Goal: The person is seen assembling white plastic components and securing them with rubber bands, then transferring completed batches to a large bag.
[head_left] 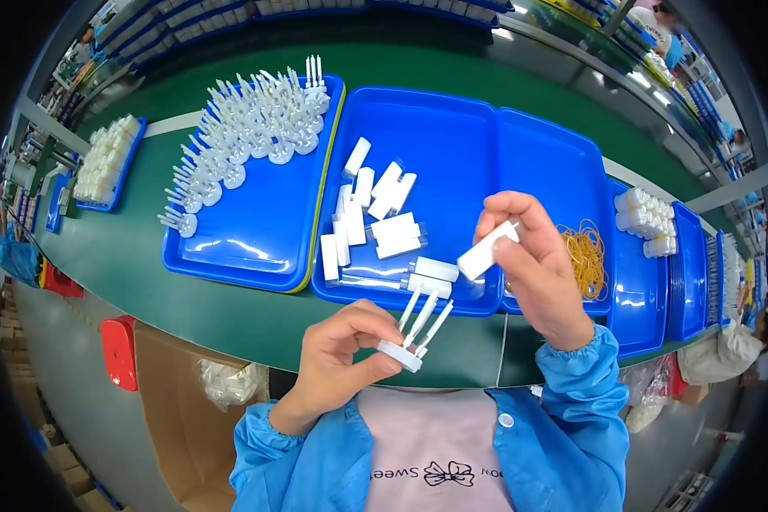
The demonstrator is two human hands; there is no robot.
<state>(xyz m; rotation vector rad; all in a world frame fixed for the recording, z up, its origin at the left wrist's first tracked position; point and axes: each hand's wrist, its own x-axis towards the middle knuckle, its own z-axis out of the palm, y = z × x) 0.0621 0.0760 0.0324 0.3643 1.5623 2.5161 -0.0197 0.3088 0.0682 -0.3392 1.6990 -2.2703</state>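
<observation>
My left hand (333, 352) is closed on a pale base with white upright prongs (400, 356), pinching its edge between thumb and fingers. The prongs point up, tilted to the right. Higher and to the right, my right hand (539, 275) pinches a white block-like piece (481, 254) with a small pin at its upper end. The two held pieces are apart. Behind them, a blue tray (452, 128) bears several loose white block pieces (354, 224), some with clear plastic parts at their ends.
At the left, another blue tray (247, 252) carries rows of pronged bases (247, 128). Yellow rubber bands (584, 258) lie in the tray right of my right hand. White parts (647, 220) are stacked further right. A cardboard box (175, 410) and red stool (119, 352) stand below the green table's edge.
</observation>
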